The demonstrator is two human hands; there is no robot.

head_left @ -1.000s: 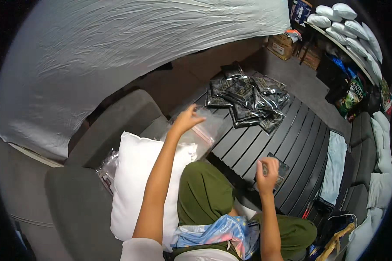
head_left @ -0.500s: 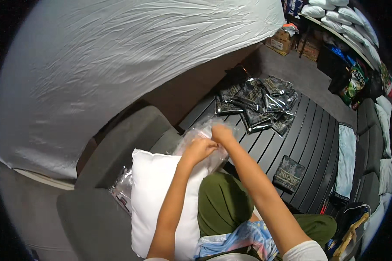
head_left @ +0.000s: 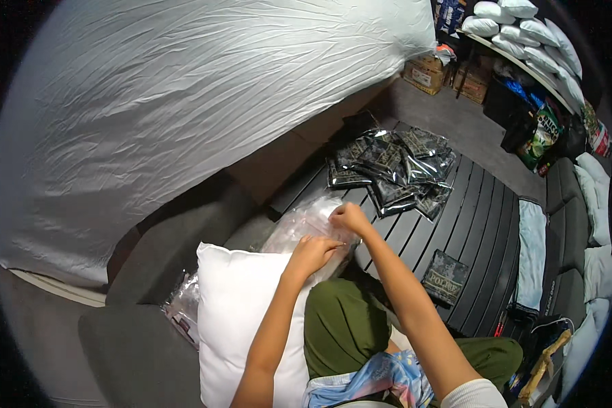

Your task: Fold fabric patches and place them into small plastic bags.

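A stack of clear plastic bags [head_left: 289, 231] lies just beyond my knee. My left hand [head_left: 313, 257] is closed at the near side of this plastic, its fingertips pinching the edge. Slightly farther and to the right, my right hand [head_left: 350, 217] is also closed on the plastic, with its fingers curled in. Under my left forearm, a plump white pillow [head_left: 231, 289] leans against my thigh. More crumpled clear plastic packaging [head_left: 183, 302] pokes out from behind the pillow on the left.
Dark folded pieces in shiny clear bags [head_left: 381, 156] are heaped on a black slatted table [head_left: 479, 224]. One dark patterned folded piece [head_left: 445, 277] lies nearer. A light blue cloth [head_left: 532, 251] lies on the right, beside a grey sofa [head_left: 564, 204]. A draped grey sheet [head_left: 204, 88] covers the upper left.
My hands have drawn slightly apart on the plastic, which now looks flatter and more spread out. The whole view has shifted a little.
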